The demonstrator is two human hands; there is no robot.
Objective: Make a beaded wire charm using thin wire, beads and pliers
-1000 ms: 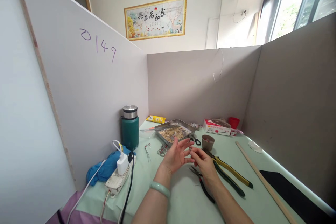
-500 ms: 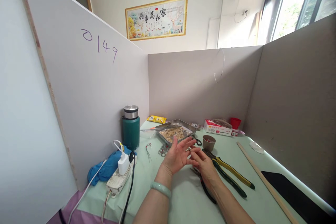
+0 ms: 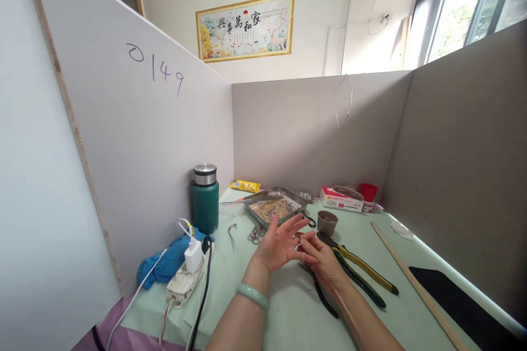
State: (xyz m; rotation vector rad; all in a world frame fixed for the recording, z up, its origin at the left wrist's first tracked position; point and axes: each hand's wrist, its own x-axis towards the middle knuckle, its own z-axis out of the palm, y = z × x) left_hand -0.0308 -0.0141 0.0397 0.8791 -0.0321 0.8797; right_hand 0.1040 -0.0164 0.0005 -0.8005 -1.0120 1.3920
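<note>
My left hand is turned palm up with thumb and fingers spread, and a pale green bangle circles its wrist. Against its fingers, my right hand is closed in a pinch; whatever lies between its fingertips is too small to make out. Beneath the right hand is a pair of dark-handled pliers, partly covered. To the right lie larger pliers with yellow and green handles. Just beyond the hands stands a metal tray of small gold-coloured pieces. A small tangled heap of metal pieces sits left of the left hand.
A brown cup stands past the right hand. At left are a green flask, a power strip with cables and a blue cloth. A wooden strip runs along the right. Grey partitions enclose the table.
Both hands stay almost in place. The right fingers have shifted slightly against the left fingers, which look a little more spread.
</note>
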